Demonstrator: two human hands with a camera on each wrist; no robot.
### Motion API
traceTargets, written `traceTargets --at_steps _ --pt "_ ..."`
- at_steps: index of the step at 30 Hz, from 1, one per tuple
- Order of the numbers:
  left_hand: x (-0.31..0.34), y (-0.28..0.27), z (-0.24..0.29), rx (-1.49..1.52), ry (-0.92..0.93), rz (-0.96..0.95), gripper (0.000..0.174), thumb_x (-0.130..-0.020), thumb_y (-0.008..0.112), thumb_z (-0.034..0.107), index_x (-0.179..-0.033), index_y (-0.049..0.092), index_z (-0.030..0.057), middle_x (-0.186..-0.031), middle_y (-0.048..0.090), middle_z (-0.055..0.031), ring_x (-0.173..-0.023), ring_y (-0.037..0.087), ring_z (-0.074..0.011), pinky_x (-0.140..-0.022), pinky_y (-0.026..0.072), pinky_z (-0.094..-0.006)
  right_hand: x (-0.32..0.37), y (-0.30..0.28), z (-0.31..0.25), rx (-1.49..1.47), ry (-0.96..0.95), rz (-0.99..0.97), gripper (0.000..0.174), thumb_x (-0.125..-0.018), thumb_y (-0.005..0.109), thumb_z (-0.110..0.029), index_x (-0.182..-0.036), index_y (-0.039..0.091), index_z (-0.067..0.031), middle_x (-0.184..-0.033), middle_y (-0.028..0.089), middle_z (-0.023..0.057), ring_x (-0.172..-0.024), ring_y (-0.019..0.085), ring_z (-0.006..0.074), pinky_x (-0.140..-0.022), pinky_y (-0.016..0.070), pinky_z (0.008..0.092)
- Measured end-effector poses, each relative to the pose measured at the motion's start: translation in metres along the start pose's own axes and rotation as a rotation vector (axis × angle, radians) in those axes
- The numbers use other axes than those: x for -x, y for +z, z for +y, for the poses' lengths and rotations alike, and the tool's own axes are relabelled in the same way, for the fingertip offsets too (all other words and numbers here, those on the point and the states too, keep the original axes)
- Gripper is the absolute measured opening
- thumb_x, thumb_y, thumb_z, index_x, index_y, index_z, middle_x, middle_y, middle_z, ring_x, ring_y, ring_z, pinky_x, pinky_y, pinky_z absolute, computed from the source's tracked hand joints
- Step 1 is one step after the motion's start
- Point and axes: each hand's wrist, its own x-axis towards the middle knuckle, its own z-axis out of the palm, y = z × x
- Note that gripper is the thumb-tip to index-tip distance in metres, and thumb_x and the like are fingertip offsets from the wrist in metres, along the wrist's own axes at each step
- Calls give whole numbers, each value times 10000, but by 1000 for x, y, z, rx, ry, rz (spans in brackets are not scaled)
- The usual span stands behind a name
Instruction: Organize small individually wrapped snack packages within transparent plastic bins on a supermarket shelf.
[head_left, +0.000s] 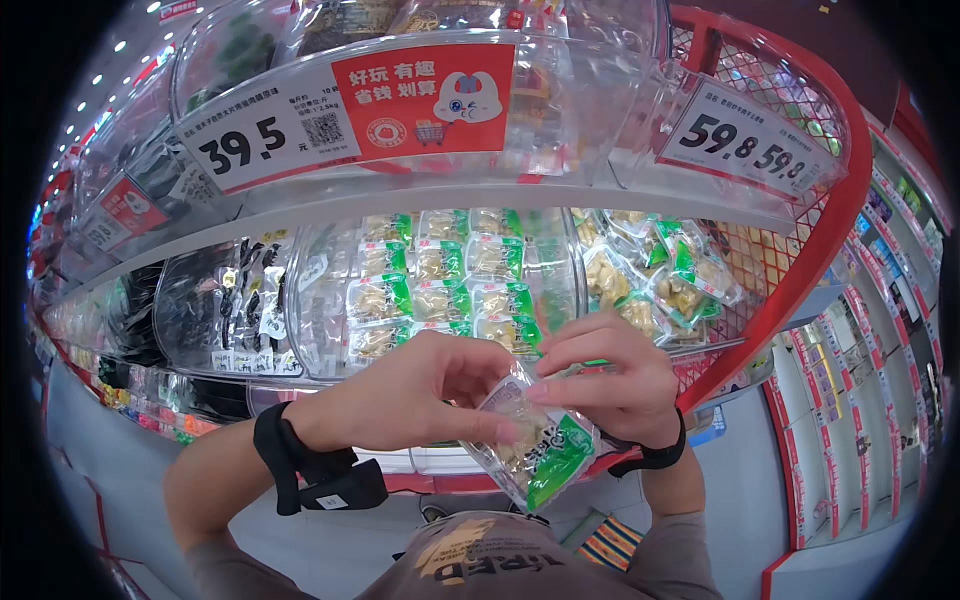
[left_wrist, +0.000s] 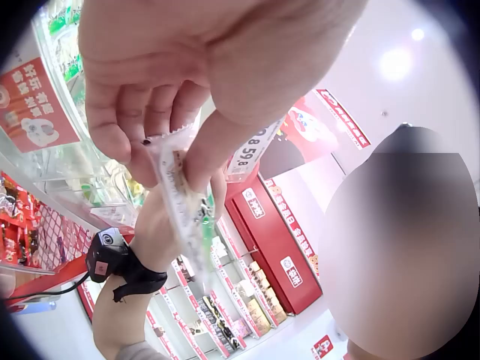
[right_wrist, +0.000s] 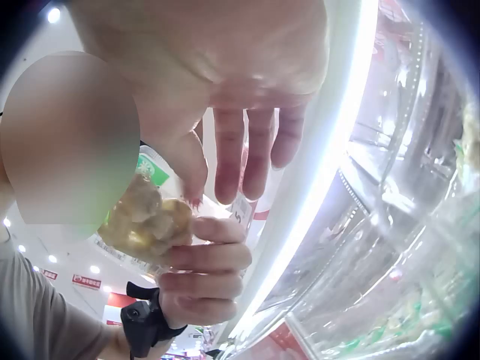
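Observation:
A small clear snack packet (head_left: 535, 445) with a green corner and pale yellow-brown chunks inside is held in front of the torso. My left hand (head_left: 430, 385) grips it, the thumb lying across its face and the fingers behind. At the packet's upper edge, the thumb and forefinger of my right hand (head_left: 620, 375) pinch the film. The other right fingers stay extended, as the right wrist view shows. Seen nearly edge-on in the left wrist view, the packet (left_wrist: 180, 202) partly hides the right hand. Its lumpy contents show through the film in the right wrist view.
Beyond the hands, a clear bin (head_left: 330, 340) holds rows of similar packets. Loose green-and-clear packets (head_left: 650, 275) lie to its right. Dark packs (head_left: 240, 300) fill a bin at left. A shelf with price tags (head_left: 255, 150) crosses above; a red mesh frame (head_left: 830, 230) bounds the right.

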Motion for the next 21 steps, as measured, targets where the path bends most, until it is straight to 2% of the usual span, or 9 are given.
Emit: traceTargets --at_steps 3,4,5,7,9,12,16,19,21 --pt "2 -10 9 -154 -53 211 241 -833 748 51 -1031 622 -3 -938 668 -22 -877 634 -90 -803 524 -260 7 -12 5 254 149 133 330 -735 739 -37 -1063 711 -63 -956 659 72 -925 620 237 -799 464 356" --pt "1 -18 10 -179 -36 303 194 -850 723 38 -994 599 -1 -941 669 -34 -866 634 -85 -780 534 -256 14 -18 13 317 228 212 333 -748 722 -24 -1078 696 -51 -962 658 77 -930 618 242 -801 458 353" --pt "-3 -29 5 -121 82 377 209 -855 699 31 -1013 565 7 -894 673 -38 -829 633 -83 -721 521 -252 20 -26 23 408 262 230 321 -759 706 -17 -1078 689 -47 -969 658 84 -933 620 244 -806 462 350" --pt "-11 -50 14 -340 -33 571 231 -847 677 18 -1024 528 20 -824 669 -40 -770 619 -76 -664 488 -237 28 -37 42 586 335 260 298 -780 673 -3 -1077 673 -37 -982 656 97 -937 625 248 -815 469 344" --pt "-20 -72 4 -404 -36 645 266 -826 687 42 -1030 517 21 -774 663 -51 -709 601 -80 -612 441 -240 25 -37 41 492 448 244 295 -797 652 -5 -1091 653 -31 -994 651 108 -948 629 248 -835 478 343" --pt "-43 -86 -5 -633 -289 721 304 -803 714 66 -1026 517 7 -759 661 -68 -674 592 -96 -590 424 -263 25 -35 41 429 537 217 316 -806 647 -17 -1121 632 -32 -1014 646 115 -962 634 244 -864 488 346" --pt "-54 -94 -16 -671 -356 691 360 -783 727 81 -1057 522 -31 -694 643 -53 -642 590 -108 -587 424 -278 27 -36 41 432 571 203 319 -808 651 -31 -1126 626 -35 -1022 640 124 -955 636 243 -863 494 354" --pt "-55 -93 -14 -881 -426 630 380 -782 719 97 -1074 533 -59 -823 666 -136 -751 635 -182 -682 480 -333 27 -36 42 421 576 222 306 -805 655 -45 -1110 633 -34 -1013 641 125 -945 633 255 -854 493 357" --pt "-49 -89 -22 -1250 -325 643 384 -788 710 114 -1087 542 -58 -984 650 -183 -885 632 -252 -779 487 -376 28 -36 43 413 583 237 298 -804 660 -55 -1100 637 -34 -1016 645 124 -947 631 268 -859 488 361"
